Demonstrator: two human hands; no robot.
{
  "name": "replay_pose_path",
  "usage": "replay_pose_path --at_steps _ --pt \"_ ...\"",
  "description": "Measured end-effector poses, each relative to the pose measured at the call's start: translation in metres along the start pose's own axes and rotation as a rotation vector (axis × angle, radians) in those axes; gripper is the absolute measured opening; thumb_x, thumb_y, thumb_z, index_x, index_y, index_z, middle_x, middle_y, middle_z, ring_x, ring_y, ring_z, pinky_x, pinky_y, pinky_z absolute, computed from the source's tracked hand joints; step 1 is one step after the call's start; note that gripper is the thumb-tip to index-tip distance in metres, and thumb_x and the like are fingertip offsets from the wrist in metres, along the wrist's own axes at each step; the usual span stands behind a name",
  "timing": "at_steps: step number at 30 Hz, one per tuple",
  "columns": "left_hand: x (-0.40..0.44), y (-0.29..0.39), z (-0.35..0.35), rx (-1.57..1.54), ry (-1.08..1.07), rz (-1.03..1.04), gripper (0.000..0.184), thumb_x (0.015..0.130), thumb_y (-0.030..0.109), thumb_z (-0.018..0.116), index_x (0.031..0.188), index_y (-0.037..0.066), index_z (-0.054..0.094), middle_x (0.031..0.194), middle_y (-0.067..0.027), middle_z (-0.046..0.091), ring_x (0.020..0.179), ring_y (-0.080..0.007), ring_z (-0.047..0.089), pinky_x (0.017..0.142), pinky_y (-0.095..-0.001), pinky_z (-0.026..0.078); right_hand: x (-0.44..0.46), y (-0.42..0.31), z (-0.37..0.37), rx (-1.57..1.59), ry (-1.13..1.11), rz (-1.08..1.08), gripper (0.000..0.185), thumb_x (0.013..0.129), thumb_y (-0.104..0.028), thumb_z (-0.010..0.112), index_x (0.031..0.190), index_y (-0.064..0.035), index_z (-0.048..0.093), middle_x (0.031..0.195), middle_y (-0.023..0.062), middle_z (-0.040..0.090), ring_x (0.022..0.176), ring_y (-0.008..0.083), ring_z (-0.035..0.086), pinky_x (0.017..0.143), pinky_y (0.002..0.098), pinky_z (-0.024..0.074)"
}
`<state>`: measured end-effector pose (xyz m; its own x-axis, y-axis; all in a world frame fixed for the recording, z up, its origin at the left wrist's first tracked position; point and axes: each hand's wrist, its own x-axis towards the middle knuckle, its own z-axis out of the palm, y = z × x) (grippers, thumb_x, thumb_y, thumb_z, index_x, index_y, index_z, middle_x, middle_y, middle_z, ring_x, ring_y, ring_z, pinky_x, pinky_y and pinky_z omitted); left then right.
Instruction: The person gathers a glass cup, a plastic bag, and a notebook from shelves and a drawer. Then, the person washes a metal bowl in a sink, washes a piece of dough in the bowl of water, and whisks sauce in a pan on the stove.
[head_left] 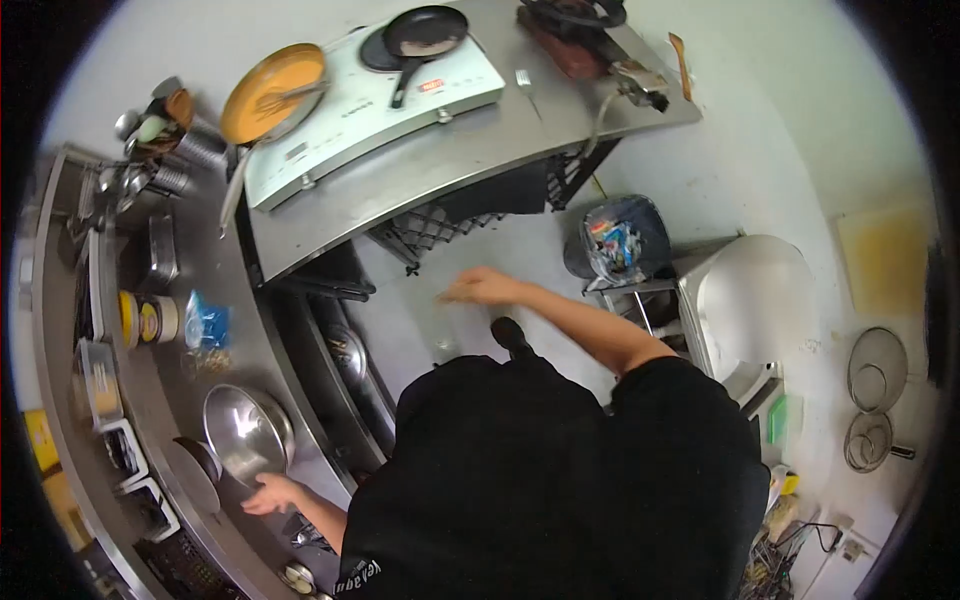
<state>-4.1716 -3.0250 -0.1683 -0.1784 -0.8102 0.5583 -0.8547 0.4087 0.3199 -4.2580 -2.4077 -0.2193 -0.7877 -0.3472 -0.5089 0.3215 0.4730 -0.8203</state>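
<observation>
My left hand [268, 494] is at the lower edge of a large steel bowl [240, 428] on the left counter; its fingers are spread, and whether they touch the bowl is unclear. Out over the floor, in front of my body, is my right hand [480, 287], its fingertips smeared by motion. I cannot make out anything in it. A blue plastic bag [207, 322] and a jar with a yellow lid [140, 320] stand on the counter beyond the bowl.
Ahead, a steel table [400, 185] carries a white cooktop [375, 110] with a pan of orange sauce [280, 88] and a black pan [426, 32]. A lined trash bin [625, 240] stands right of it. Sieves [877, 370] hang at the far right.
</observation>
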Motion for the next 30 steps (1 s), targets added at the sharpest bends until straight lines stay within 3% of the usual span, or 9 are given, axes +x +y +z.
replay_pose_path --at_steps 2,5,10,13,14,18,22,24,30 --pt "-0.01 0.045 -0.018 -0.173 0.001 0.212 0.083 0.08 0.03 0.067 0.146 0.001 0.025 0.15 -0.0183 0.026 0.138 -0.0384 0.026 0.096 -0.0669 0.037 -0.058 0.11 -0.05 0.035 0.315 0.025 0.029 0.081 -0.013 0.058 0.106 -0.0068 0.071 0.103 0.0097 0.071 0.092 0.0197 0.066 0.082 0.0326 0.0511" --pt "-0.044 0.112 -0.028 -0.299 0.092 0.452 0.08 0.08 0.025 0.068 0.145 0.0 0.028 0.147 -0.025 0.028 0.136 -0.0408 0.029 0.104 -0.0612 0.032 -0.134 0.216 -0.119 -0.419 0.606 0.223 0.029 0.081 -0.022 0.058 0.101 -0.0069 0.071 0.1 0.0154 0.07 0.095 0.0309 0.067 0.084 0.0371 0.0512" --pt "-0.127 0.208 -0.1 -0.66 0.025 0.676 0.073 0.081 0.025 0.063 0.144 0.001 0.033 0.146 -0.0302 0.025 0.134 -0.045 0.03 0.109 -0.0558 0.028 -0.196 0.307 -0.211 -0.592 0.515 0.526 0.044 0.084 -0.039 0.057 0.101 -0.0001 0.068 0.101 0.0259 0.066 0.099 0.0402 0.062 0.086 0.0464 0.0496" --pt "-0.145 0.221 -0.142 -0.616 -0.012 0.693 0.07 0.08 0.018 0.062 0.143 0.003 0.035 0.147 -0.029 0.025 0.135 -0.0452 0.029 0.109 -0.0552 0.028 -0.198 0.231 -0.225 -0.767 0.412 0.76 0.07 0.079 -0.039 0.063 0.134 0.0027 0.049 0.121 0.0247 0.061 0.118 0.0393 0.055 0.101 0.0411 0.0424" --pt "-0.149 0.223 -0.149 -0.621 -0.026 0.651 0.069 0.08 0.016 0.062 0.143 0.004 0.035 0.148 -0.0286 0.025 0.135 -0.0451 0.028 0.109 -0.0551 0.027 -0.173 0.217 -0.234 -0.632 0.318 0.581 0.076 0.077 -0.036 0.067 0.136 0.006 0.044 0.122 0.0248 0.06 0.118 0.0405 0.055 0.101 0.0399 0.0423" --pt "-0.147 0.223 -0.155 -0.668 -0.112 0.496 0.068 0.079 0.008 0.06 0.143 0.007 0.037 0.152 -0.0253 0.02 0.138 -0.0439 0.023 0.112 -0.0538 0.02 -0.068 0.049 -0.204 -0.388 0.283 -0.053 0.043 0.087 -0.025 0.061 0.122 -0.0002 0.06 0.109 0.0218 0.066 0.103 0.0333 0.065 0.09 0.0381 0.0493" --pt "-0.133 0.249 -0.165 -0.705 -0.079 0.567 0.062 0.08 0.006 0.06 0.14 0.009 0.042 0.149 -0.0245 0.024 0.137 -0.043 0.025 0.111 -0.0534 0.021 0.052 -0.129 -0.187 -0.539 0.733 -0.769 0.023 0.091 -0.02 0.057 0.084 0.001 0.065 0.081 0.0219 0.062 0.079 0.0407 0.058 0.072 0.0467 0.0457" --pt "-0.118 0.266 -0.152 -0.755 -0.067 0.658 0.059 0.08 0.006 0.061 0.137 0.008 0.045 0.149 -0.0231 0.027 0.137 -0.0435 0.025 0.112 -0.053 0.02 0.104 -0.208 -0.195 -0.58 0.888 -0.884 0.019 0.089 -0.017 0.059 0.085 -0.0004 0.065 0.084 0.0195 0.058 0.083 0.0374 0.058 0.074 0.0464 0.0469" --pt "-0.083 0.365 -0.116 -0.76 -0.344 0.918 0.048 0.083 0.014 0.065 0.13 0.02 0.057 0.144 -0.0099 0.041 0.141 -0.0365 0.026 0.105 -0.0701 0.018 0.255 -0.325 -0.207 -0.812 0.874 -0.434 0.026 0.088 -0.024 0.061 0.099 -0.0004 0.064 0.106 0.0227 0.057 0.096 0.0432 0.06 0.083 0.0477 0.0509"
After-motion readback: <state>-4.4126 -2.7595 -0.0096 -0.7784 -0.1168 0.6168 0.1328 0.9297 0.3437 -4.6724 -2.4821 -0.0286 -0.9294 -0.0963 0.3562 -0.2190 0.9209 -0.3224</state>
